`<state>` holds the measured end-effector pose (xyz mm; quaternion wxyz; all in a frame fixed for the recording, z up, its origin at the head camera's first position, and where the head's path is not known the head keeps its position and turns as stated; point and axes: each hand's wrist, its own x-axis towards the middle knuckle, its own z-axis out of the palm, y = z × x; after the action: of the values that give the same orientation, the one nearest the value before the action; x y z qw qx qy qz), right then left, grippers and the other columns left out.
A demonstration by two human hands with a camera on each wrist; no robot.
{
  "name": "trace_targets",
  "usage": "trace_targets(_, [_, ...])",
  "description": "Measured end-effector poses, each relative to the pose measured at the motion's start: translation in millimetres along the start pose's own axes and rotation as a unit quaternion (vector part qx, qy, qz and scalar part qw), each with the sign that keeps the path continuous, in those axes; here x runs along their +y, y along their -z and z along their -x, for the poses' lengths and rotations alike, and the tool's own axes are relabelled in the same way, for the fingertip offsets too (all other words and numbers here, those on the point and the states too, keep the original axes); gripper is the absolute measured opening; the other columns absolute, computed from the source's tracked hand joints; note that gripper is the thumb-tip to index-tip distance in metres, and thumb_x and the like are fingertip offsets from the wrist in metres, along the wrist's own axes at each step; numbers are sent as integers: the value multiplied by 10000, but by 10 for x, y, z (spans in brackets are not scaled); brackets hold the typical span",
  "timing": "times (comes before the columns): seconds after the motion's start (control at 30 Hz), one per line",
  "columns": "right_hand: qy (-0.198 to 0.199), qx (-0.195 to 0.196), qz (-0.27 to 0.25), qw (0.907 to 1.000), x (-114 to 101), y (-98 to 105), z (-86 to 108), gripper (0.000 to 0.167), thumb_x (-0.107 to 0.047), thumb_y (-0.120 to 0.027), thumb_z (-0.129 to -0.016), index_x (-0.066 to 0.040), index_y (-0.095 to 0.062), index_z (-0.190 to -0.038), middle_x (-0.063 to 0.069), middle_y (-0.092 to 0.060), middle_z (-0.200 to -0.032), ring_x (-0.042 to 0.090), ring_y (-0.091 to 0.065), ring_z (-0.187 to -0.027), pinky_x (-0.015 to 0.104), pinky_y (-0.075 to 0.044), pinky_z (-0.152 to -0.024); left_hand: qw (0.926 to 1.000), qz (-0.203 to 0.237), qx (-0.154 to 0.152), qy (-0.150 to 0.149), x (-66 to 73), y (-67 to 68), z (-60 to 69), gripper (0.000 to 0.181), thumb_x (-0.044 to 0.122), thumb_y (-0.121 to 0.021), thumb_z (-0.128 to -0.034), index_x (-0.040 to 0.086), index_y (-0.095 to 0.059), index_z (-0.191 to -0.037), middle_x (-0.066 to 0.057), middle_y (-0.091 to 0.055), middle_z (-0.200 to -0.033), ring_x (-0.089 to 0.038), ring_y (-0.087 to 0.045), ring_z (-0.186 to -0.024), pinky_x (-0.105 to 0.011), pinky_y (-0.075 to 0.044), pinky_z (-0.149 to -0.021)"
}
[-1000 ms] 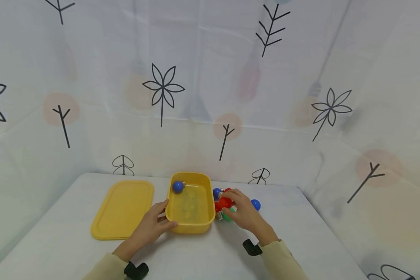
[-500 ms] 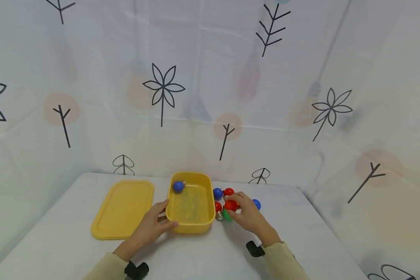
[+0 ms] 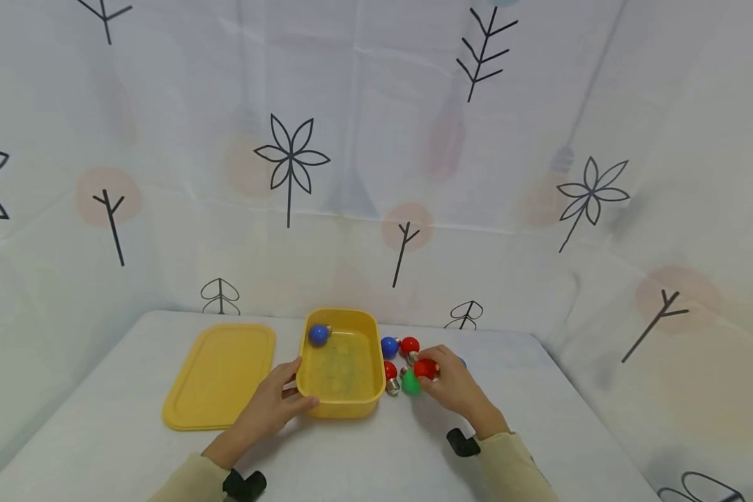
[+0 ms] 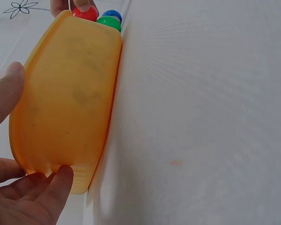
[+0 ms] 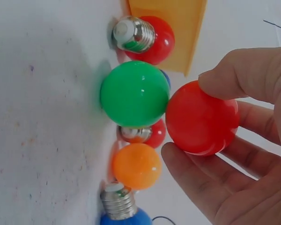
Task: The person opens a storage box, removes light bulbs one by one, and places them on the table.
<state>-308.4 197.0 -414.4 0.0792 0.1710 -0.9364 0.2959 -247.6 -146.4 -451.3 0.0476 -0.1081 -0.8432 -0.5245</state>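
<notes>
My left hand (image 3: 272, 404) holds the near left corner of a yellow plastic box (image 3: 344, 411), thumb on the front wall and fingers at the left side. Inside the box, at its far left, lies a blue light bulb (image 3: 318, 335). With thumb and fingers my right hand (image 3: 453, 388) pinches a red light bulb (image 5: 201, 119), right of the box. Beside that bulb is a green bulb (image 5: 135, 93), apparently touching it in the right wrist view. An orange bulb (image 5: 136, 166) shows only there; the right hand hides it in the head view.
A yellow lid (image 3: 222, 376) lies flat left of the box. Between box and right hand are another blue bulb (image 3: 390, 347) and two red bulbs, one far (image 3: 409, 345) and one near (image 3: 390, 371). A further blue bulb (image 5: 133, 217) is partly hidden behind the right hand.
The right hand has shifted to the right with the red bulb, uncovering the green bulb and a far red one. The left hand and the box have stayed in place.
</notes>
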Motion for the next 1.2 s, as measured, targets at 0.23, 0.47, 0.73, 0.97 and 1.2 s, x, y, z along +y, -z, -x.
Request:
trace_targets(0.23, [51, -92, 99, 9999, 75, 35, -5, 362, -94, -722, -809, -83, -640, -1162, 13, -581, -1137, 194, -532, -1000, 391, -544, -868, 10000, 39, -19, -41, 3, -2, 3, 846, 249, -771, -814, -30, -308, -1465, -173, -422, -1399, -304, -482, -1241, -331, -490, -964])
trace_targets(0.47, [-108, -324, 59, 9994, 110, 15, -6, 346, -93, -721, -812, -91, -645, -1150, 6, -576, -1126, 201, -520, -1008, 393, -542, -872, 10000, 3, -7, -42, 4, -4, -2, 848, 264, -765, -819, -37, -304, -1465, -179, -423, -1393, -311, -482, -1237, -332, -493, -960])
trace_targets(0.73, [-443, -609, 80, 9971, 151, -29, -15, 349, -123, -748, -812, -105, -640, -1143, 0, -571, -1101, 218, -507, -1035, 429, -551, -860, 10000, 9, -6, -33, -6, -7, -2, 852, 263, -768, -816, -32, -304, -1466, -173, -423, -1395, -305, -481, -1239, -336, -490, -964])
trace_targets(0.97, [-567, -756, 125, 9954, 205, -61, -8, 342, -114, -754, -807, -96, -647, -1131, 5, -568, -1069, 215, -508, -1009, 431, -551, -854, 10000, -13, 0, -40, -9, -7, 10, 849, 256, -774, -812, -27, -311, -1465, -171, -430, -1390, -303, -487, -1233, -340, -492, -962])
trace_targets(1.2, [-586, -773, 97, 9952, 255, -75, -13, 340, -116, -758, -805, -105, -654, -1128, 13, -569, -1066, 211, -510, -994, 424, -554, -848, 10000, -3, -11, 1, -16, -5, 5, 873, 285, -781, -799, -20, -310, -1468, -160, -426, -1398, -288, -486, -1238, -329, -490, -964])
